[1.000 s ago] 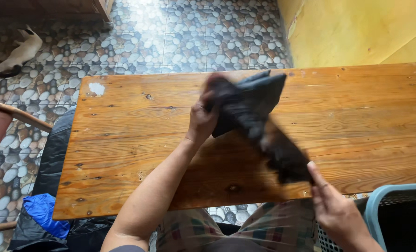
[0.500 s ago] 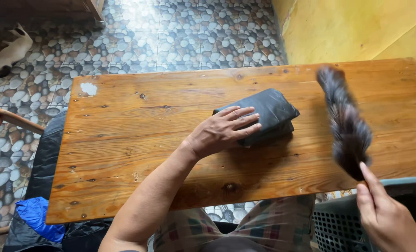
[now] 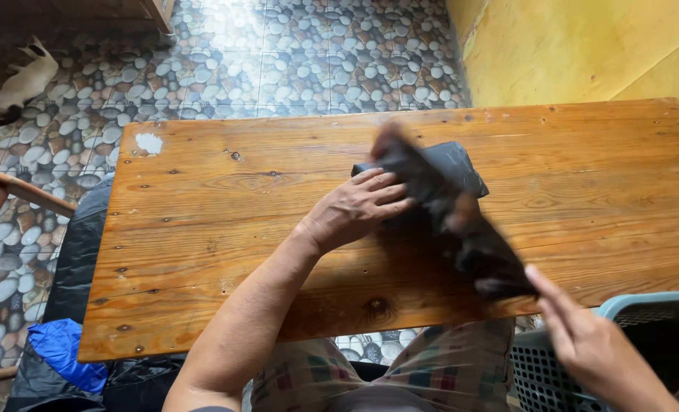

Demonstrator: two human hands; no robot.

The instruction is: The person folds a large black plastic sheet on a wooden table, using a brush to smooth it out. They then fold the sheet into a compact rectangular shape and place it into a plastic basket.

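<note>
Dark cloth (image 3: 461, 221), a blurred strip of it, runs diagonally across the middle of the frame from upper left to lower right. Its long axis goes from a point near the far side of the folded dark garment (image 3: 450, 164) down to the near edge of the table, where my right hand (image 3: 595, 347) pinches its lower end between thumb and fingers in the lower right of the frame. The strip is smeared by motion, so I cannot tell what kind of piece it is.

My left hand (image 3: 354, 210) lies flat, fingers spread a little and pointing right, pressing on the left part of the folded garment at the centre of the frame. The strip passes just right of those fingertips and over the folded piece.

Everything rests on a wooden table (image 3: 225, 229) of orange-brown planks with dark knots and a white patch near its upper left corner. Under it I see a pebble-pattern tiled floor (image 3: 263, 61). A yellow wall (image 3: 583, 46) fills the upper right. A pale blue plastic basket (image 3: 644, 305) sits at the lower right, a blue cloth (image 3: 65, 351) on dark fabric at the lower left, and a light-coloured animal (image 3: 19, 84) lies at the upper left.
</note>
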